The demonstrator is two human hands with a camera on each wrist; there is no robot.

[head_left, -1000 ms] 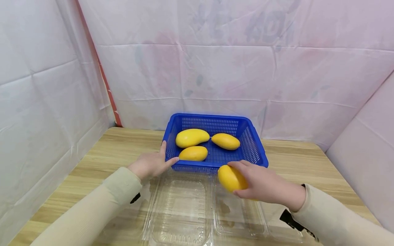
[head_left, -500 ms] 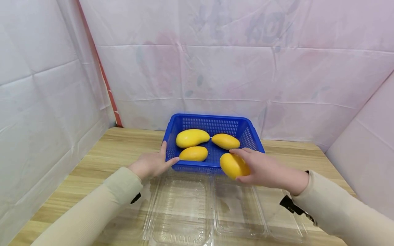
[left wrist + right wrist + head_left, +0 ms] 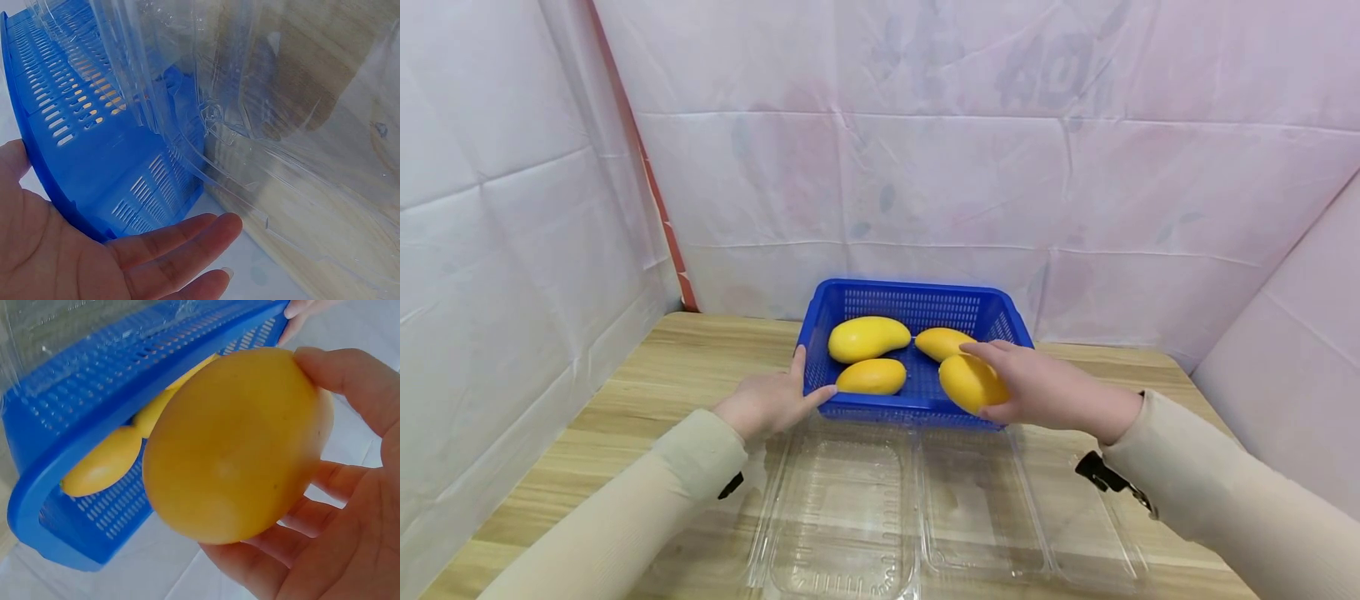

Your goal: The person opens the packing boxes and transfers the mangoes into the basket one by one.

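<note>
My right hand (image 3: 1037, 385) grips a yellow mango (image 3: 973, 383) over the front right part of the blue plastic basket (image 3: 887, 402). In the right wrist view, thumb and fingers are spread around the held mango (image 3: 237, 450). Inside the basket lie a large pale-yellow mango (image 3: 868, 338), a smaller mango (image 3: 872, 377) in front of it, and another mango (image 3: 940, 342) partly hidden by the held one. My left hand (image 3: 767, 402) rests at the basket's front left corner, thumb and forefinger on its rim. Its fingers (image 3: 181, 250) look fairly straight in the left wrist view.
Clear plastic containers (image 3: 842, 508) lie open on the wooden table (image 3: 587, 467), right in front of the basket. White sheeting (image 3: 940, 183) hangs behind and at both sides.
My right hand has carried the mango up and away from me, from above the clear containers to over the basket's front right. The left hand stays at the corner.
</note>
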